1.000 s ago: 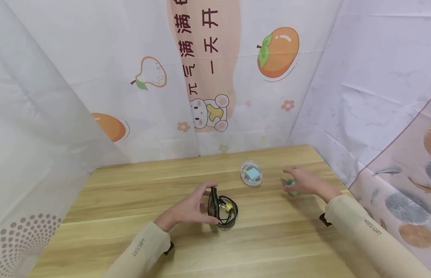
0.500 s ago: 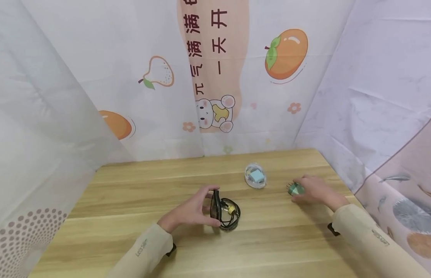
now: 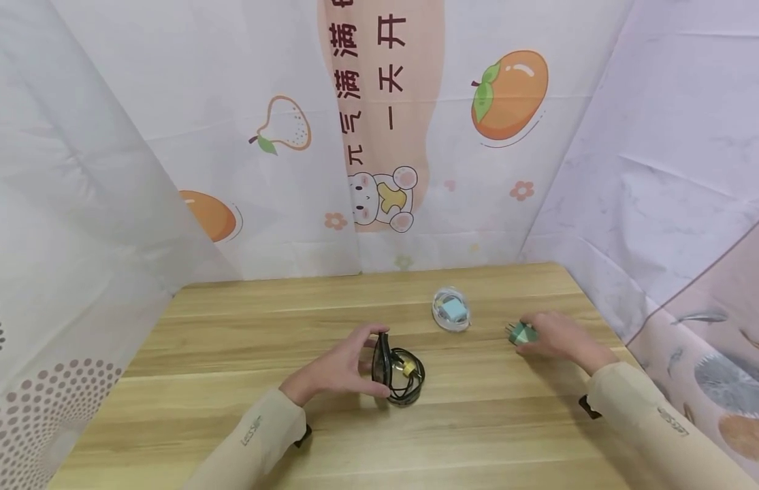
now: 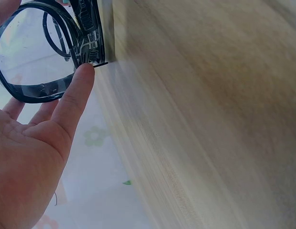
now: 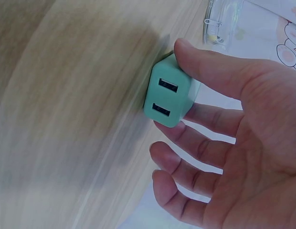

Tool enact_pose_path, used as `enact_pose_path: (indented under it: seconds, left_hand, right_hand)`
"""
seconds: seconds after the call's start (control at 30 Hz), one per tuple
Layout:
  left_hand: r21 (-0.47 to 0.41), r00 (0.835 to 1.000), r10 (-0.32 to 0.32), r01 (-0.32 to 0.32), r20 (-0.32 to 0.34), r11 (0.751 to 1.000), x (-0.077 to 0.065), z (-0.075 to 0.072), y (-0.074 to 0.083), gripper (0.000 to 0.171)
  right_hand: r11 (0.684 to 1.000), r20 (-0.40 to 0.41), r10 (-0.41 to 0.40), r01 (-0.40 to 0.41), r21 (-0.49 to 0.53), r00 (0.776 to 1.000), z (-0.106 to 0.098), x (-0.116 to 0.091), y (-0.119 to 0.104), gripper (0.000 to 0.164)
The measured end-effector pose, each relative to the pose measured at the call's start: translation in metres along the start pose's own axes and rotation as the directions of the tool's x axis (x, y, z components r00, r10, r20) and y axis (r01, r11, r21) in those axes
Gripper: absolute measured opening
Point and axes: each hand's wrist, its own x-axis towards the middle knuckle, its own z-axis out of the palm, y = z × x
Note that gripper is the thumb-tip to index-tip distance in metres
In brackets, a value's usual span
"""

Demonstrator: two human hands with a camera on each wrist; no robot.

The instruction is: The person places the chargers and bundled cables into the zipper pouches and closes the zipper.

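My left hand [image 3: 347, 367] holds a round clear pouch with black trim [image 3: 382, 361] by its raised lid, thumb and fingers at opposite edges. The other half of this zip pouch lies on the table, with something yellow [image 3: 409, 368] showing in it. In the left wrist view the clear lid [image 4: 36, 93] shows its black rim between the fingers, near the zip. My right hand [image 3: 559, 337] pinches a green USB charger [image 5: 169, 93] at the table surface. Two USB ports face the right wrist camera; the metal prongs point left in the head view.
Between the hands and farther back lies a round clear pouch with white trim [image 3: 451, 310], with a light blue block inside. The wooden table [image 3: 263, 320] meets printed curtains [image 3: 281, 238] at its back and right.
The right hand has closed its fingers and thumb on the green charger, which it was reaching over before. The left hand keeps its hold on the pouch lid. The head view has shifted slightly.
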Motion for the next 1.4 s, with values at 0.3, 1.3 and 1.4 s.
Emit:
enact_pose_path:
  seconds: [0.3,1.3,1.4]
  left_hand:
    - [0.034,1.0,-0.004,0.004,0.007,0.999,0.001,0.001,0.002,0.103]
    - [0.059,1.0,-0.013,0.013,-0.005,0.998,-0.003,0.001,0.003,0.106]
    - [0.049,1.0,-0.01,0.01,-0.004,0.999,-0.003,0.002,0.003,0.106]
  right_hand:
    - [1.0,-0.027,-0.019,0.019,-0.011,0.999,0.0,-0.004,-0.002,0.055]
    - [0.987,-0.152,-0.158,0.156,-0.025,0.976,-0.01,0.015,-0.066,0.048]
    - [0.978,-0.157,-0.207,0.209,-0.006,0.966,-0.007,0.018,-0.078,0.048]
